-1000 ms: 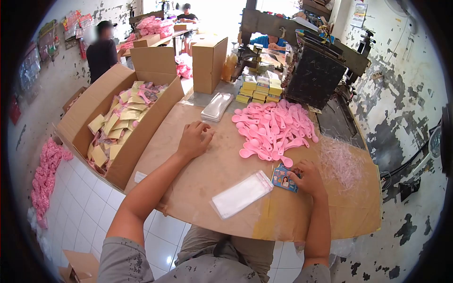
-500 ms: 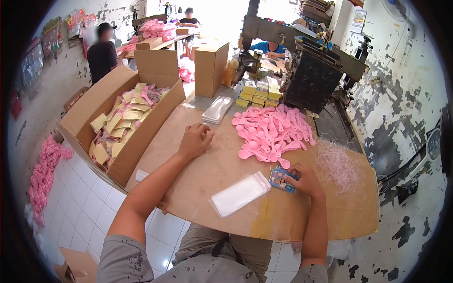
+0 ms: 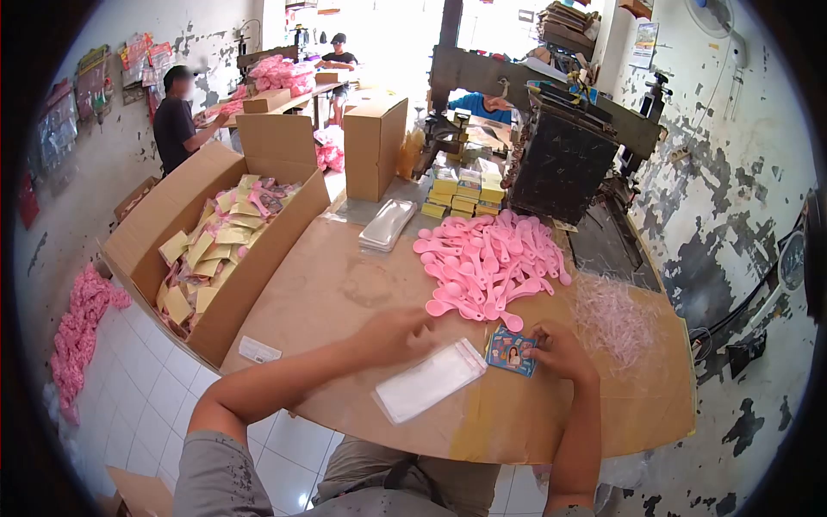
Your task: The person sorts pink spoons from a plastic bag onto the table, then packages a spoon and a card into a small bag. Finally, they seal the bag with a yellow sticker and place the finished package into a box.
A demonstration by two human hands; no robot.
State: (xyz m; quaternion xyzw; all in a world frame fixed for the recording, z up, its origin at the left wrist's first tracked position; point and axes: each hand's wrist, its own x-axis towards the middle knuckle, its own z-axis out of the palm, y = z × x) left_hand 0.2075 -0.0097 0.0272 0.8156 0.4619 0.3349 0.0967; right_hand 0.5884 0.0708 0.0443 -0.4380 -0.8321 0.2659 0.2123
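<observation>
My left hand (image 3: 401, 334), smeared by motion, is over the cardboard-covered table just above a stack of clear plastic bags (image 3: 431, 381). Its fingers point toward the pile of pink measuring spoons (image 3: 491, 258). At the right end of the bags lies a blue printed card (image 3: 510, 351) with a small picture of a person on it. My right hand (image 3: 562, 351) grips that card by its right side, thumb on top and the other fingers curled at the upper corner.
An open carton (image 3: 293, 211) with yellow-backed packets is at the left. Behind the spoons stand stacked yellow card bundles (image 3: 465, 191) and a dark machine (image 3: 564, 155). Clear plastic strips (image 3: 616, 319) lie at right, more clear packaging (image 3: 388, 224) further back. Other people work behind.
My left hand has moved from near the back packaging toward me and right, to the stacked bags. My right hand stays at the blue card. The view has shifted slightly.
</observation>
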